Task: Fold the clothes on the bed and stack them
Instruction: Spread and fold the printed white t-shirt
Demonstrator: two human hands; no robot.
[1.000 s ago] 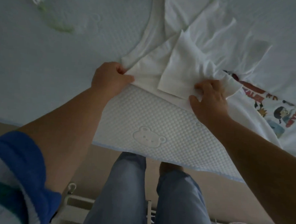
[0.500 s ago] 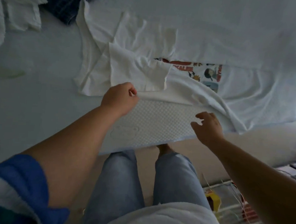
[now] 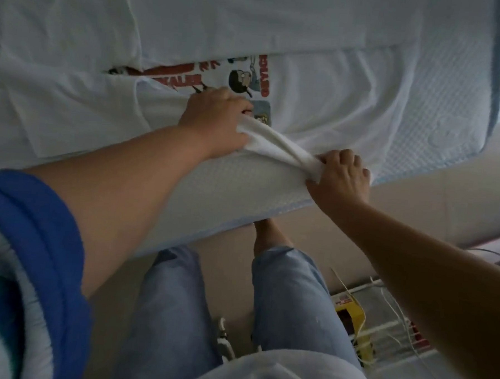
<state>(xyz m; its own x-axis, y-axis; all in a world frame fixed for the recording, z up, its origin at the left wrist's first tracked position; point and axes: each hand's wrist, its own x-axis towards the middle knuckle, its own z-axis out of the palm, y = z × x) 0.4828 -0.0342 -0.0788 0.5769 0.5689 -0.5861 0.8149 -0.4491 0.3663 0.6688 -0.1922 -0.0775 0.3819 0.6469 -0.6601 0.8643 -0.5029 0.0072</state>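
A: Where's the shirt rn?

B: White T-shirt [image 3: 321, 85] lies spread on the mattress [image 3: 449, 118], cartoon print face-up around the middle of the bed. Its near edge runs along the near side of the mattress, w/ a bunched ridge of cloth pulled up between both hands.

A: Grips?

B: Left hand [image 3: 214, 121] sits on the shirt just near of the print, fingers curled round the far-left end of that ridge. Right hand [image 3: 342, 176] is at the near mattress edge, fingers curled, clenching the near-right end of the same ridge. So both are grasping the shirt, neither released.

A: Which way does the cloth lie from the grips?

B: Most of the body lies far & right of the hands; a flap, prob. the sleeve or folded side, lies left. The ridge slants from far-left down to near-right. The shirt's long axis looks to run left-right, roughly parallel w/ the mattress's near edge, tho the left end is out of view so can't be sure.

A: Next move, imo?

B: Prob. lift that edge and carry it away toward the far side to fold over the print. Left hand is nearer the print, right nearer the hem side. Both need to travel evenly or the fold skews.

A: Anything else around?

B: Wire rack [image 3: 380, 335] on the floor, near-right.
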